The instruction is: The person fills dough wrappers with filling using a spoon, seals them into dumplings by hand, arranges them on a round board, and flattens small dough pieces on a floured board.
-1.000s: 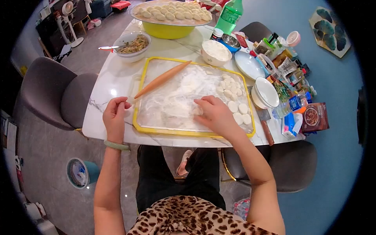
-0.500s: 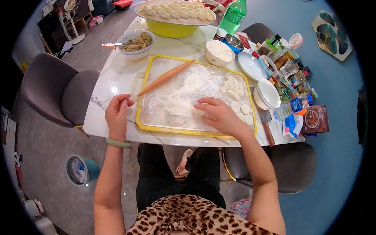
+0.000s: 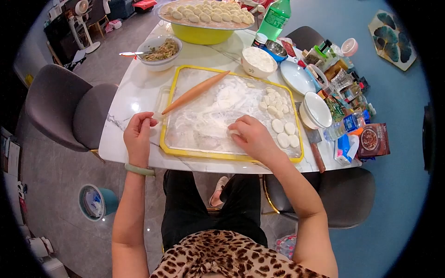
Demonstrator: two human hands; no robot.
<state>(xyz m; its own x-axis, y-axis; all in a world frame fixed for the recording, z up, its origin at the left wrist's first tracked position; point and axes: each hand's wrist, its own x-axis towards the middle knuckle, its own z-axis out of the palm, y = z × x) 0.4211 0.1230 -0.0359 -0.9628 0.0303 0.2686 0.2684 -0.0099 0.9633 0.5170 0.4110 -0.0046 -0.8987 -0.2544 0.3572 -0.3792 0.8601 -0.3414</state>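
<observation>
My right hand [image 3: 252,137] is low over the floured board [image 3: 185,150], which has a yellow rim. Its fingers are curled round a small pale piece of dough [image 3: 233,132], mostly hidden under them. Off the board's left edge, my left hand [image 3: 139,131] hangs with fingers bent in and thumb against them; nothing shows in it. A wooden rolling pin [image 3: 197,91] with tapered ends lies slantwise on the board, its lower tip close to my left hand. On the right side of the board are flattened dough rounds [image 3: 289,129] and, above them, several small dough pieces [image 3: 273,102].
Behind the board stand a bowl of filling [image 3: 160,49], a bowl of flour [image 3: 258,62], and a tray of dumplings [image 3: 208,13] on a yellow-green basin [image 3: 202,34]. To the right are a white bowl [image 3: 317,111], a knife [image 3: 316,150] and many jars and bottles.
My right hand's fingers, spread half a second ago, have drawn together and lowered onto the dough piece on the board. My left hand has stayed almost still.
</observation>
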